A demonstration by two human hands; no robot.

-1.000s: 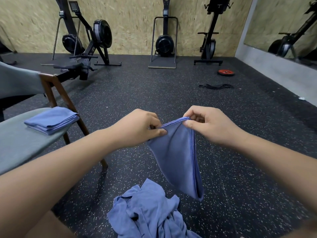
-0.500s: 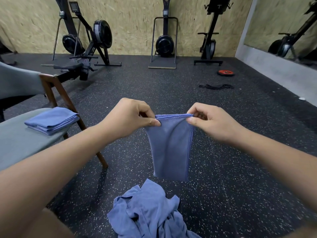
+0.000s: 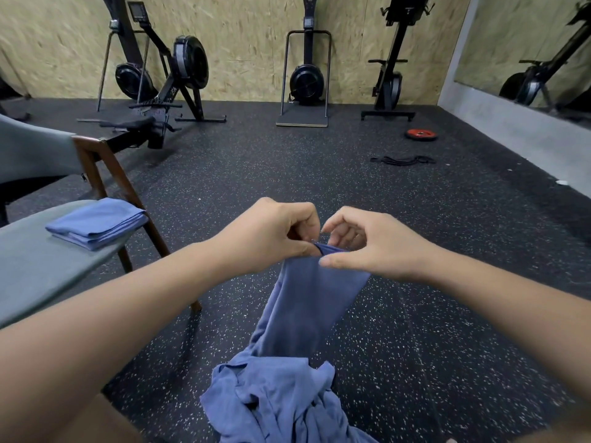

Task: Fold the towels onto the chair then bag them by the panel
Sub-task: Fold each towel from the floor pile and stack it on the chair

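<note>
A blue towel (image 3: 307, 302) hangs in front of me, folded narrow, its lower end reaching the heap of loose blue towels (image 3: 275, 401) on the floor. My left hand (image 3: 271, 235) pinches the towel's top edge. My right hand (image 3: 367, 247) is right beside it, thumb and fingers on the same top edge, fingers partly spread. On the grey seat of the chair (image 3: 38, 266) at the left lies a folded blue towel (image 3: 96, 222). No bag is in view.
The chair's wooden legs (image 3: 128, 193) stand left of my arms. Rowing machines (image 3: 166, 91) and other gym machines line the far wooden wall. A red weight plate (image 3: 420, 134) and a black band (image 3: 403, 160) lie on the speckled rubber floor. A mirror (image 3: 527, 46) is at right.
My hands have come together from a spread hold, bringing the towel's two top corners next to each other. The towel now hangs lower and narrower, touching the heap.
</note>
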